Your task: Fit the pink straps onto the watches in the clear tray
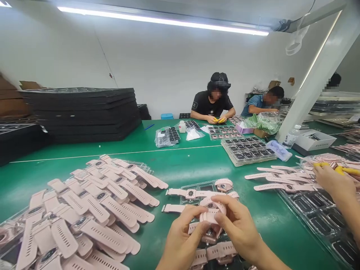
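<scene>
Low at the near edge of the green table [180,165], we held a pink watch [211,213] between both hands, just above a clear tray [203,186]. Our left hand [181,240] pinched its strap from the left, fingers closed on it; our right hand [239,225] clamped the curled band from the right, thumb on top. More watches lay in that tray, touching one another. To our left a big heap of pink watches [92,210] spread right up to the table's near edge, leaving only a narrow green strip between it and our hands. To our right a co-worker's hand [336,183] reached over a row of watches [281,178] on black trays [317,215]. Open green lay beyond, up to a white line [112,153]; black stacks [81,112] walled the far left edge.
</scene>
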The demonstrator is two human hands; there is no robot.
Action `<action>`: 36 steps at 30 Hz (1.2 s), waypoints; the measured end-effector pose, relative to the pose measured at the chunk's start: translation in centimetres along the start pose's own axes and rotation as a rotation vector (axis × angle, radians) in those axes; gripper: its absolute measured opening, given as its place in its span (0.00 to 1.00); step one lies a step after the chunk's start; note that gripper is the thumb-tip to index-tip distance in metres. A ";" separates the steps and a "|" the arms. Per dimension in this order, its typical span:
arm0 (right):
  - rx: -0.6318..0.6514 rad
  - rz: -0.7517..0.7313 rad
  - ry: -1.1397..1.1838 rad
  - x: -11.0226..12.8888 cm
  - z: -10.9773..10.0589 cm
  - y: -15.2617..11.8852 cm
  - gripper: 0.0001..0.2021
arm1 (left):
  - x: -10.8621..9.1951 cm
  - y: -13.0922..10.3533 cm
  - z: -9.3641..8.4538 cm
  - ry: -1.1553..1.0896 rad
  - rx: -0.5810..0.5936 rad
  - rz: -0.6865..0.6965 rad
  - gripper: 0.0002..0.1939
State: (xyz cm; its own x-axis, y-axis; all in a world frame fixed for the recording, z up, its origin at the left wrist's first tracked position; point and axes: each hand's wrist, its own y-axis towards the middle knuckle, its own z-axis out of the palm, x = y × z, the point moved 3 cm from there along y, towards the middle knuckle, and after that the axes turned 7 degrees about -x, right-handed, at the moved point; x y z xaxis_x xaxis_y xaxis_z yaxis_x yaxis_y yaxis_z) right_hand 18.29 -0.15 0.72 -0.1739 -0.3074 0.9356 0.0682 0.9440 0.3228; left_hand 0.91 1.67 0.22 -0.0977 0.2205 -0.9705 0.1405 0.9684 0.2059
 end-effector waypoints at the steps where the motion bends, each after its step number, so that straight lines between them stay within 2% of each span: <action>1: -0.001 0.007 0.006 0.0 0.0 0.1 0.13 | 0.2 0.0 0.0 -0.010 -0.010 -0.026 0.15; 4: -0.013 -0.038 -0.037 0.5 -0.2 0.4 0.12 | 0.7 0.0 -0.3 -0.027 -0.050 -0.094 0.17; 10: 0.036 -0.178 -0.081 1.5 -0.1 0.7 0.11 | 0.7 0.1 -0.3 -0.064 -0.072 -0.132 0.19; 16: 0.093 -0.212 -0.096 1.6 0.0 0.8 0.12 | 0.4 -0.1 0.1 -0.139 -0.062 -0.231 0.23; 22: 0.019 -0.254 -0.137 2.2 -0.1 1.4 0.10 | 0.3 -0.2 0.3 -0.148 -0.095 -0.333 0.27; 24: 0.005 -0.279 -0.122 2.5 -0.1 1.4 0.10 | 0.4 -0.3 0.3 -0.161 -0.125 -0.341 0.28; 30: 0.123 -0.254 -0.101 2.9 -0.1 1.4 0.11 | 0.3 -0.3 0.3 -0.186 -0.156 -0.292 0.27; 36: 0.123 -0.258 -0.114 3.1 0.0 1.7 0.11 | 0.2 -0.3 0.3 -0.119 -0.155 -0.300 0.24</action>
State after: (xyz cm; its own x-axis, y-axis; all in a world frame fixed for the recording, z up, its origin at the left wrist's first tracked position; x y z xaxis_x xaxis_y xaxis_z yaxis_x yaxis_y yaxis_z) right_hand 17.89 0.47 4.12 -0.2795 -0.5301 0.8005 -0.1109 0.8460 0.5215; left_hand 1.12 1.42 -0.05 0.0049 -0.0824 -0.9966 -0.0291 0.9962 -0.0825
